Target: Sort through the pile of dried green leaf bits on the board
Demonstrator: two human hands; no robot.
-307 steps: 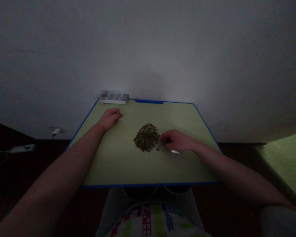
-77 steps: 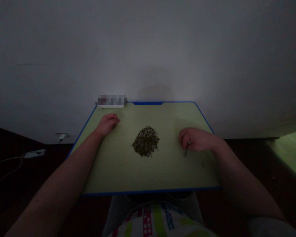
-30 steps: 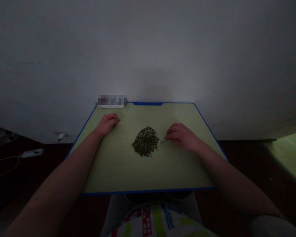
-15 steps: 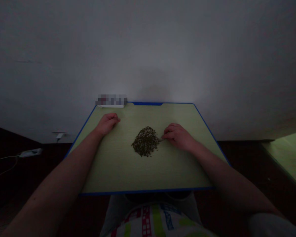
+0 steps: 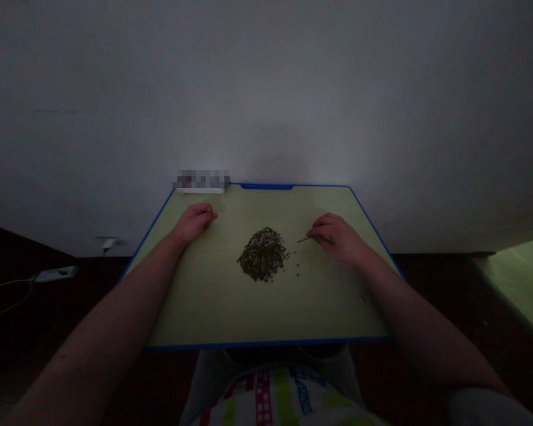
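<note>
A loose heap of small dark-brown and greenish grains (image 5: 263,255), perhaps seeds or dried bits, lies mid-table. To its right, my right hand (image 5: 335,238) pinches a thin, stick-like piece (image 5: 305,239) between thumb and fingers. Its free end points left toward the heap and stays apart from it. Whether it is a twig or a slim tool is too small to tell. A few stray grains (image 5: 297,266) lie between the heap and this hand. On the left, my left hand (image 5: 196,223) rests on the tabletop, curled closed, with nothing visible in it.
The pale tabletop (image 5: 213,313) has a blue rim and stands against a grey wall. At its back left corner sits a white box-like object (image 5: 203,182), partly blurred out. A small dark sliver (image 5: 363,298) lies near my right forearm. A power strip (image 5: 55,274) is at far left.
My right hand has drawn back to the right and slightly away from me, carrying the thin piece off the heap's edge. Stray grains now show there. My left hand stays put.
</note>
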